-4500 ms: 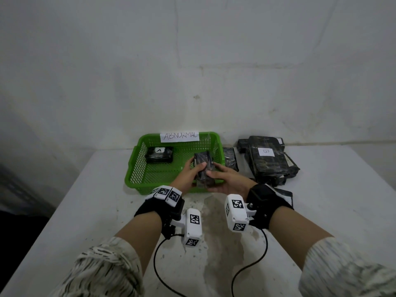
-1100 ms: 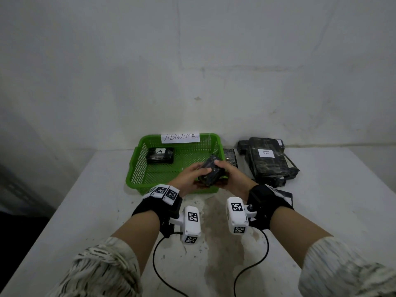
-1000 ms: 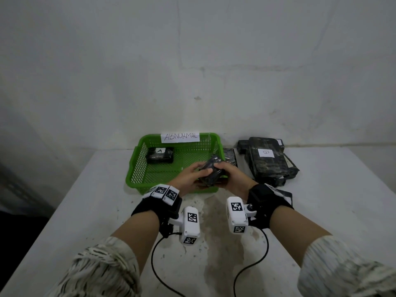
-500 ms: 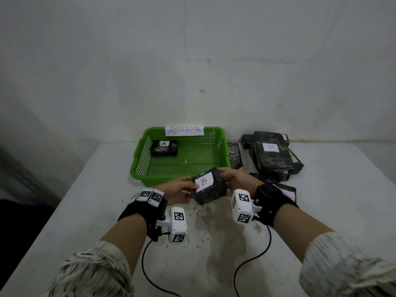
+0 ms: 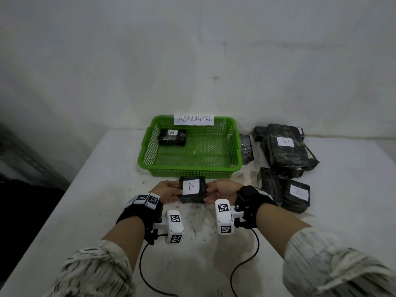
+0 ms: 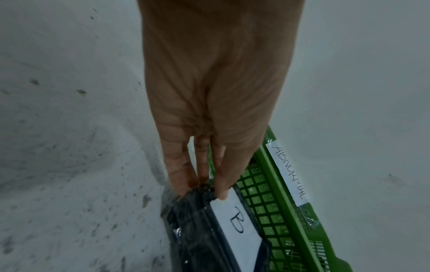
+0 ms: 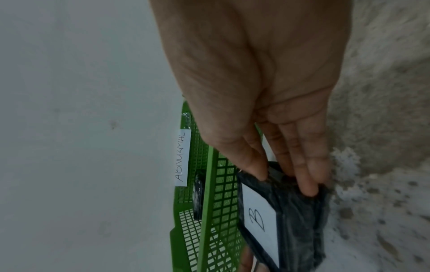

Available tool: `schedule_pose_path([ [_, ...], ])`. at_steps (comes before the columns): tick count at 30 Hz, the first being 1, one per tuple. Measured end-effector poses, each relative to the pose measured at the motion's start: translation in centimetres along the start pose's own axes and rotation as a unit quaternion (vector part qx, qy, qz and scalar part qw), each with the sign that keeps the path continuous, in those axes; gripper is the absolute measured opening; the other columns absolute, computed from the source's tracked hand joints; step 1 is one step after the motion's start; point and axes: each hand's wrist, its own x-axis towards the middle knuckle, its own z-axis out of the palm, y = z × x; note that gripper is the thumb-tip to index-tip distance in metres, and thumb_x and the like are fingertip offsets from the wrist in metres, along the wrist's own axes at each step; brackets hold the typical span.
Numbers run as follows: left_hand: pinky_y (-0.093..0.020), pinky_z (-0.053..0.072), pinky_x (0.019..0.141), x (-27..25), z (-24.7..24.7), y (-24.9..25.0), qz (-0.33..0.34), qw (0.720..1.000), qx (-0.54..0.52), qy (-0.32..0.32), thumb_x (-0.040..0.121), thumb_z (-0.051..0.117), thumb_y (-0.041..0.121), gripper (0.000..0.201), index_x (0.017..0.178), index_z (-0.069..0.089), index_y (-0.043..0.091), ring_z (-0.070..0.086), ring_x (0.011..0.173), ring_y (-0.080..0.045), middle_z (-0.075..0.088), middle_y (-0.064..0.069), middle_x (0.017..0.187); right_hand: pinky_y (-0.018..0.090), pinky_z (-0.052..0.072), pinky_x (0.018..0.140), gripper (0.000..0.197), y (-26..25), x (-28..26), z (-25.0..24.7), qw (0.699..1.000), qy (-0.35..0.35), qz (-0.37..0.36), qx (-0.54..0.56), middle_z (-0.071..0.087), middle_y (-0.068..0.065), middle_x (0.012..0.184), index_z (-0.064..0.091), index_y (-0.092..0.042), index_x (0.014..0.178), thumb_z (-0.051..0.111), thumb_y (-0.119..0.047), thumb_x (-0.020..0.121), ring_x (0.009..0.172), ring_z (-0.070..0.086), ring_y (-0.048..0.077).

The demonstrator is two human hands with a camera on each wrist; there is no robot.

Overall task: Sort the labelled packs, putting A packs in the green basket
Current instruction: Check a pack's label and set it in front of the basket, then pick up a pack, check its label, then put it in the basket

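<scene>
Together gripping one black pack marked B (image 5: 191, 189) just in front of the green basket (image 5: 147, 161) on the white table (image 5: 85, 211): left hand (image 5: 166, 191) and right hand (image 5: 220, 189), one at each end. Seen from the left wrist: fingertips (image 6: 222, 193) pinching the pack's corner. From the right wrist: thumb and fingers (image 7: 307, 185) curled round the wrapper edge. Only in the head view: pack marked A (image 5: 172, 137) lying in the basket's far left corner, larger B pack (image 5: 286, 146) and another A pack (image 5: 296, 195) stacked to the right, "ABNORMAL" label (image 5: 194, 119) on the far rim.
</scene>
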Motion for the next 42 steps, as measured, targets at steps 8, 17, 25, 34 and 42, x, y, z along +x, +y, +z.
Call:
schedule_pose_path([
  [8,-0.021,0.046,0.057,1.5,0.4,0.7,0.023,0.999,0.024,-0.001,0.092,0.047,-0.006,0.045,0.136,0.041,-0.002,0.051,0.067,-0.012,0.054,-0.003,0.078,0.020,0.051,0.048,0.029,0.2,1.0,-0.4,1.000,-0.027,0.000,0.009,0.068,0.009,0.085,0.053,0.007,0.125,0.045,-0.002,0.098,0.055,0.066,0.012],
  [17,-0.022,0.042,0.061,0.3,0.7,2.9,0.078,0.937,0.334,0.070,0.092,0.054,0.028,0.021,0.085,0.059,0.008,0.056,0.071,-0.023,0.060,-0.013,0.086,0.019,0.039,0.049,0.021,1.1,0.2,-4.6,0.991,0.094,0.035,-0.091,0.053,0.010,0.069,0.054,-0.003,0.082,0.046,-0.011,0.099,0.052,0.048,0.018],
  [25,-0.037,0.048,0.079,0.6,7.3,5.3,0.303,0.882,0.353,0.082,0.094,0.049,0.035,0.016,0.091,0.056,0.020,0.057,0.087,-0.023,0.057,0.000,0.085,0.021,0.034,0.050,0.019,-0.5,0.4,-9.5,0.956,0.223,-0.127,-0.139,0.054,-0.001,0.055,0.059,-0.010,0.072,0.055,0.001,0.087,0.055,0.046,0.014],
  [34,-0.043,0.023,0.106,3.7,12.5,4.4,0.294,0.775,0.546,0.124,0.097,0.034,0.046,0.042,0.132,0.045,0.027,0.039,0.126,-0.023,0.047,-0.004,0.133,0.035,0.042,0.097,0.042,-3.2,1.6,-12.9,0.901,0.317,-0.169,-0.243,0.048,0.024,0.124,0.057,-0.011,0.122,0.065,-0.010,0.081,0.109,0.051,0.036],
  [42,-0.051,0.026,0.103,4.8,14.2,5.4,0.273,0.714,0.640,0.075,0.098,0.018,0.051,0.051,0.128,0.050,0.025,0.051,0.116,-0.025,0.058,-0.006,0.125,0.042,0.031,0.109,0.067,-4.5,2.8,-15.0,0.854,0.253,-0.008,-0.455,0.026,0.023,0.147,0.034,-0.015,0.144,0.064,-0.034,0.087,0.134,0.030,0.042],
])
